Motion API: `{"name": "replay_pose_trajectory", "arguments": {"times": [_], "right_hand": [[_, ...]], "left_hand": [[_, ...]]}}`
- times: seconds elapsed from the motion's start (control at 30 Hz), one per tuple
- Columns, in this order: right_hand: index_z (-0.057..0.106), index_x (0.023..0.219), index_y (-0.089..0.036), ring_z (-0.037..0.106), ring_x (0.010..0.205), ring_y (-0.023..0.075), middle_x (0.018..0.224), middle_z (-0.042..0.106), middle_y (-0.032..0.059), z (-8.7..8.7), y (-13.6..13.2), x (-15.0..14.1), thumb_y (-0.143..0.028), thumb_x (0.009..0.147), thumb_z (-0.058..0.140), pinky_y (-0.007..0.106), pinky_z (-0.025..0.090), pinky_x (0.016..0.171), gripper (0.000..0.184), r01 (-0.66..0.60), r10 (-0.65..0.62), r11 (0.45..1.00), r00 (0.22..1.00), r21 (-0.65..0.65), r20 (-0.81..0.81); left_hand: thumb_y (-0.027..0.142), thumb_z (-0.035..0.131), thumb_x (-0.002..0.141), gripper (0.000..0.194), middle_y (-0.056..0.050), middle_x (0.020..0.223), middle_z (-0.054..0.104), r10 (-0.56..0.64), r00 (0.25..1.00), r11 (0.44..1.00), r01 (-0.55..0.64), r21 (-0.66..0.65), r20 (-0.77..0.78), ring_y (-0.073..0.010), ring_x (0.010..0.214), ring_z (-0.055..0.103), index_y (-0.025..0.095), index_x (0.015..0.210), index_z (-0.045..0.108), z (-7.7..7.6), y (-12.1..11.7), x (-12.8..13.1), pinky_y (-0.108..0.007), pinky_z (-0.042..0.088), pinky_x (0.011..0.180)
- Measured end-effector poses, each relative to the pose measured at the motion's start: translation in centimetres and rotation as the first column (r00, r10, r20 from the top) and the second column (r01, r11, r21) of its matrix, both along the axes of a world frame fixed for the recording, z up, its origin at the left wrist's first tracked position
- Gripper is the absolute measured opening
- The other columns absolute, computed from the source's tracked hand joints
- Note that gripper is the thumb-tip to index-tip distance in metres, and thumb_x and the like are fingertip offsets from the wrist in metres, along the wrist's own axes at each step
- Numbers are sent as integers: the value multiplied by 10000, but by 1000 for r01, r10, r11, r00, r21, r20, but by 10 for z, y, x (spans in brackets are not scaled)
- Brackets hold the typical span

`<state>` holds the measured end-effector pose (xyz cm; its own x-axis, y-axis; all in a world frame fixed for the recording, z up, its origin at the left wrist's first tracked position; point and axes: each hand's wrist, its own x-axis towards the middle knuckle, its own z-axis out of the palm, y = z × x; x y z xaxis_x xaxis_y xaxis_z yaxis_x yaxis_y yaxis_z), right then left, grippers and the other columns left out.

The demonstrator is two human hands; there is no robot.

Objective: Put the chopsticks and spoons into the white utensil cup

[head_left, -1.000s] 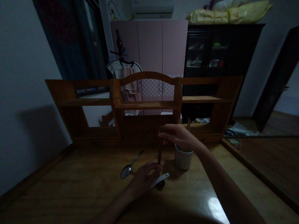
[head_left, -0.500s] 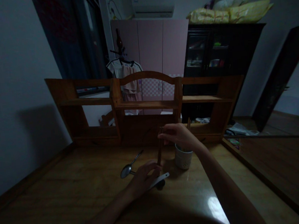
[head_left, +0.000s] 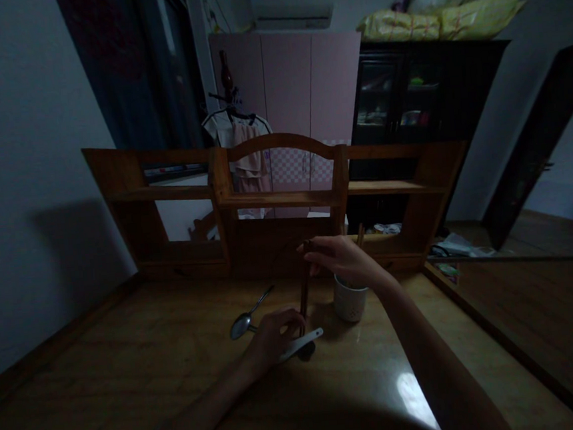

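My right hand (head_left: 343,258) pinches the top of a pair of brown chopsticks (head_left: 304,292), which stand nearly upright over the table. At their lower part, the fingers of my left hand (head_left: 272,340) close around them. Under the left hand lies a white spoon (head_left: 308,339), its handle with a small hole pointing right; its bowl is hidden. A small dark round thing (head_left: 307,353) sits beside that handle, too dim to name. Left of the hand rests a metal spoon (head_left: 240,326). Behind my right wrist stands a white utensil holder (head_left: 350,304) with more chopsticks (head_left: 361,234) in it.
A wooden shelf unit (head_left: 280,202) runs along the table's back edge. The wooden table (head_left: 180,378) has a raised rim at the right and meets a wall (head_left: 24,198) at the left. Beyond stand a pink wardrobe (head_left: 288,88) and a dark cabinet (head_left: 437,101).
The left fingers loosen slightly, showing more of the chopsticks' lower ends. The right hand stays on their top, and the view has tilted down a little.
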<state>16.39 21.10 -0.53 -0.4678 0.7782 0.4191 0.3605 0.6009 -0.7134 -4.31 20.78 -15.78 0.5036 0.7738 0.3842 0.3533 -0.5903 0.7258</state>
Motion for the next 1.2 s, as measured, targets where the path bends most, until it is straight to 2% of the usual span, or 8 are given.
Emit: {"name": "replay_pose_trajectory", "arguments": {"times": [0.17, 0.3, 0.53, 0.83, 1.03, 1.2], "right_hand": [[597, 1127, -194, 663, 683, 122, 827, 661, 17, 1, -3, -2, -280, 902, 579, 231, 521, 625, 241, -1, 2, 1000, 999, 21, -48], [565, 1142, -212, 660, 680, 112, 850, 633, 6, 3, -5, -3, -238, 894, 581, 233, 535, 631, 250, -24, 27, 999, 995, 37, -94], [575, 1076, -207, 674, 687, 121, 878, 650, 11, 3, -4, -4, -274, 878, 603, 231, 541, 630, 210, 1, 2, 1000, 995, 28, -105], [589, 1036, -202, 676, 708, 125, 906, 664, 28, 0, -1, -1, -268, 877, 614, 248, 550, 661, 174, 0, 6, 999, 994, 49, -109], [590, 1053, -211, 665, 751, 130, 952, 653, 32, -1, 0, -3, -252, 880, 609, 258, 557, 677, 178, -16, 23, 998, 993, 62, -116], [592, 1057, -213, 660, 731, 125, 938, 638, 21, -1, 0, -3, -248, 879, 607, 261, 558, 677, 182, -25, 33, 997, 993, 66, -115]], "left_hand": [[225, 535, 844, 108, -1, 888, 726, 39, 998, 998, -37, -56, 47, -164, 846, 681, 218, 819, 640, 0, -1, 1, -262, 514, 786], [277, 548, 848, 73, 0, 869, 724, 65, 995, 991, -56, -120, 76, -177, 856, 695, 221, 813, 580, -4, 1, 2, -284, 541, 784], [336, 651, 793, 168, 13, 791, 691, 135, 984, 981, -116, -156, 115, -181, 779, 696, 218, 782, 532, -14, 7, 3, -259, 547, 647], [334, 652, 786, 165, 0, 766, 704, 122, 987, 979, -103, -174, 102, -184, 751, 697, 202, 776, 553, -14, 8, 3, -263, 536, 647], [335, 640, 793, 148, -25, 851, 739, 94, 981, 968, -51, -246, 167, -213, 865, 714, 215, 803, 554, -16, 6, 2, -293, 565, 707], [326, 638, 792, 129, -28, 862, 746, 107, 982, 970, -69, -234, 154, -225, 894, 715, 223, 803, 563, -15, 4, 2, -304, 571, 720]]}}
